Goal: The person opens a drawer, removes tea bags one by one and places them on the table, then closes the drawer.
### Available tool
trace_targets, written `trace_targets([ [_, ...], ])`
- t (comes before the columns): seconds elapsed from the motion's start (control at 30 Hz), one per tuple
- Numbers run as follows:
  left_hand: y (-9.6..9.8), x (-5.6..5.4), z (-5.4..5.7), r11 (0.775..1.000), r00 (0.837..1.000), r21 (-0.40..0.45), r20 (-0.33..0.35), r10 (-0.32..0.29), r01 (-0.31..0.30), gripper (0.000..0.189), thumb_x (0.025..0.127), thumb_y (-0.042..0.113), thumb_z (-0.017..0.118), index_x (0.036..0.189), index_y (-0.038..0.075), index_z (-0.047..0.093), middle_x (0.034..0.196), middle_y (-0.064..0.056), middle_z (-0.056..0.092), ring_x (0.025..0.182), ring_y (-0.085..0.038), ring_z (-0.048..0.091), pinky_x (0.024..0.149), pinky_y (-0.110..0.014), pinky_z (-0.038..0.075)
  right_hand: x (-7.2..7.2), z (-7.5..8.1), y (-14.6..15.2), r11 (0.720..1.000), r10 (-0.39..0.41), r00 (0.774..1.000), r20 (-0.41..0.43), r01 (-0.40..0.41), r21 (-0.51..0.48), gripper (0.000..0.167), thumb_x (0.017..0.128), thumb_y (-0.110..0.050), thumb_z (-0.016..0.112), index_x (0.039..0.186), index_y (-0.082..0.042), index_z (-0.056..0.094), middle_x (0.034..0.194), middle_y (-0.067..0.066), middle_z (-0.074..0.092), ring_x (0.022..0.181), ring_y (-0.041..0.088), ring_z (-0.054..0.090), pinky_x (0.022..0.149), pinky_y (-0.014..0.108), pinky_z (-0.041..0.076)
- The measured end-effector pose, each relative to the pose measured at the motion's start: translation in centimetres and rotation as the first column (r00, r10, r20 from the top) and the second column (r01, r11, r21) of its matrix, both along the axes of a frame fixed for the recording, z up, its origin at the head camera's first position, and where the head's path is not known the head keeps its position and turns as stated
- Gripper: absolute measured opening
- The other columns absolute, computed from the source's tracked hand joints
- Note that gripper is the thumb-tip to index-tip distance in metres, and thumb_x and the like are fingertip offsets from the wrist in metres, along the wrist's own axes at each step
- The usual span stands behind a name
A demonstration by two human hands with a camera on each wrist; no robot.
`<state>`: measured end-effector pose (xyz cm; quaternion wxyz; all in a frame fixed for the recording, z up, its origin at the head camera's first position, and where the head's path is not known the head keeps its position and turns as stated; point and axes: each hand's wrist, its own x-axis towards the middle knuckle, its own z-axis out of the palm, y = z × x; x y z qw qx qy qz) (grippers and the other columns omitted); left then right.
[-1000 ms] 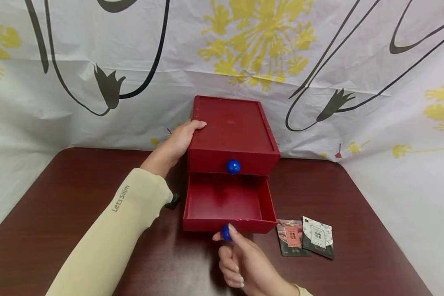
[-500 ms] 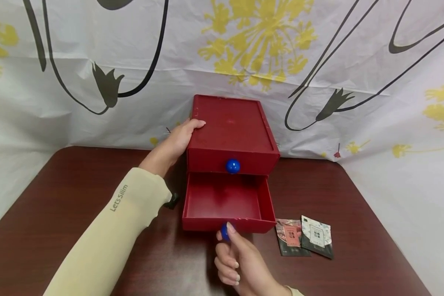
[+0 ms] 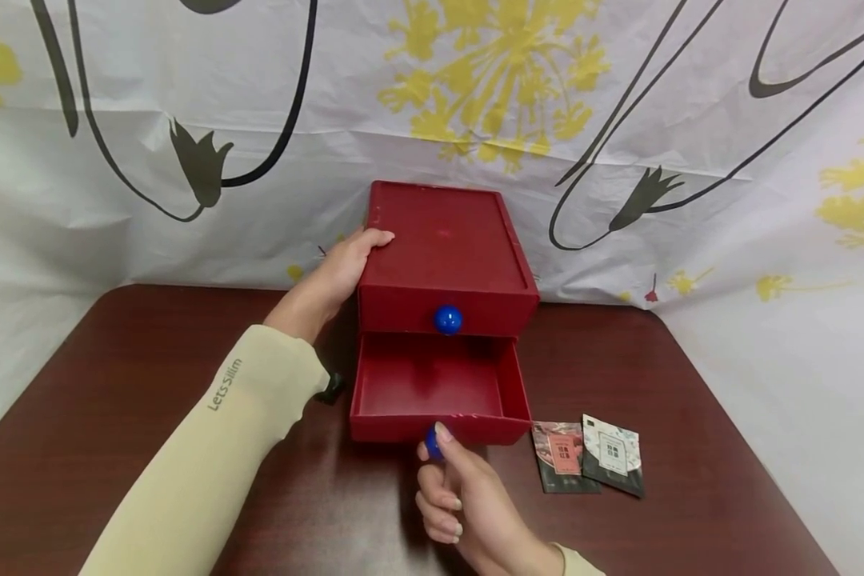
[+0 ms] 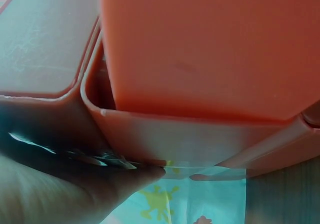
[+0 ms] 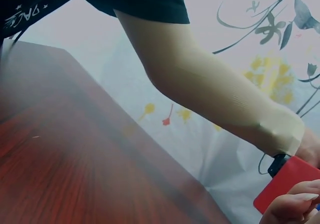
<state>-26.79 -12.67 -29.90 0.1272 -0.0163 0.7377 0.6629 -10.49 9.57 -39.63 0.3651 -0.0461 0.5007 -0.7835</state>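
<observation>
A red two-drawer box [image 3: 446,240] stands on the table in the head view. Its lower drawer [image 3: 432,388] is pulled out, and the bare red floor inside shows. The upper drawer [image 3: 396,310], with its own blue knob [image 3: 448,320], is closed. My right hand [image 3: 468,496] pinches the round blue knob [image 3: 432,442] of the lower drawer between thumb and index finger, the other fingers curled below. Against the box's left side rests my left hand [image 3: 342,268], thumb lying over the top edge. In the left wrist view its fingers [image 4: 130,181] stretch along the red side.
Two flat printed packets, one with a red label [image 3: 565,458] and one with a white label [image 3: 614,456], lie slightly overlapping right of the drawer. The dark wooden table [image 3: 691,448] meets a white patterned sheet [image 3: 295,80] behind the box.
The head view shifts slightly, moving everything a little left and up. The lower drawer appears to have slid in very slightly with my right hand on its knob. My left hand stays on the box.
</observation>
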Motion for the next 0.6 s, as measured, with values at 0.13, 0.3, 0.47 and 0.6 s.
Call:
trace_targets([
  [0.13,0.0,-0.1,-0.1,1.000,1.000,0.005,-0.002,0.005,-0.005,0.066,0.102,0.044,0.036,0.162,0.026,0.015,0.155,-0.010,0.037,0.138,-0.029,0.040,0.119,-0.049,0.031,-0.5,0.2,-0.1,1.000,-0.014,1.000,-0.004,0.014,0.023,0.038,0.106,-0.054,0.039,0.104,-0.016,0.044,0.054,-0.012,0.030,0.042,0.002,0.032,0.044,0.017,0.030],
  [0.3,-0.1,-0.1,-0.2,1.000,1.000,0.007,-0.015,0.002,-0.002,0.064,0.102,0.044,0.036,0.160,0.024,0.019,0.151,-0.011,0.042,0.133,-0.029,0.046,0.117,-0.048,0.034,-2.1,0.2,-0.3,0.998,-0.060,0.998,-0.030,0.060,0.013,0.037,0.106,-0.054,0.038,0.102,-0.017,0.043,0.055,-0.012,0.029,0.042,0.002,0.030,0.045,0.019,0.027],
  [0.47,0.1,0.0,-0.2,1.000,1.000,0.001,-0.023,0.009,-0.009,0.063,0.102,0.044,0.036,0.160,0.024,0.021,0.150,-0.011,0.042,0.133,-0.029,0.046,0.118,-0.048,0.033,-3.6,-0.2,-0.9,0.996,-0.088,0.994,-0.065,0.089,0.022,0.039,0.106,-0.054,0.035,0.100,-0.016,0.041,0.054,-0.012,0.029,0.042,0.003,0.030,0.044,0.019,0.026],
  [0.6,0.1,-0.1,-0.2,1.000,1.000,-0.005,-0.024,0.016,-0.016,0.065,0.102,0.044,0.036,0.161,0.025,0.018,0.153,-0.010,0.040,0.136,-0.028,0.042,0.119,-0.049,0.030,-4.5,-0.5,-1.5,0.992,-0.123,0.989,-0.081,0.125,0.029,0.039,0.106,-0.054,0.036,0.101,-0.016,0.041,0.053,-0.012,0.029,0.041,0.003,0.031,0.043,0.020,0.025],
])
